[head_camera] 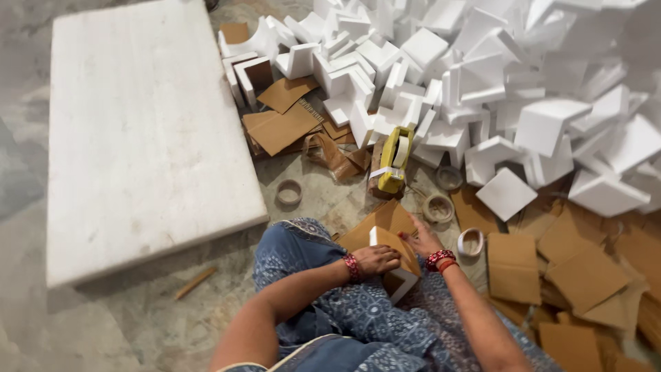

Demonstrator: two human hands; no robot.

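White foam corner block faced with brown cardboard (394, 265) sits on the person's lap, on the blue patterned cloth (323, 303), with both hands on it. Left hand (375, 260) lies curled over its near top edge, fingers together and clamped on the block; right hand (421, 240) presses flat on the far cardboard face, fingers slightly spread. It looks like the facing step, board being smoothed onto foam, and the next move would call for steady pressure along the edges so the sheet sits square. One white foam end shows below the board. Beyond the knees lie a white tape roll (471, 242) and a yellow tape dispenser (394, 160); farther off, loose brown cardboard sheets (279, 127), a white stone slab (138, 124) and a heap of white foam corner pieces (523, 76).
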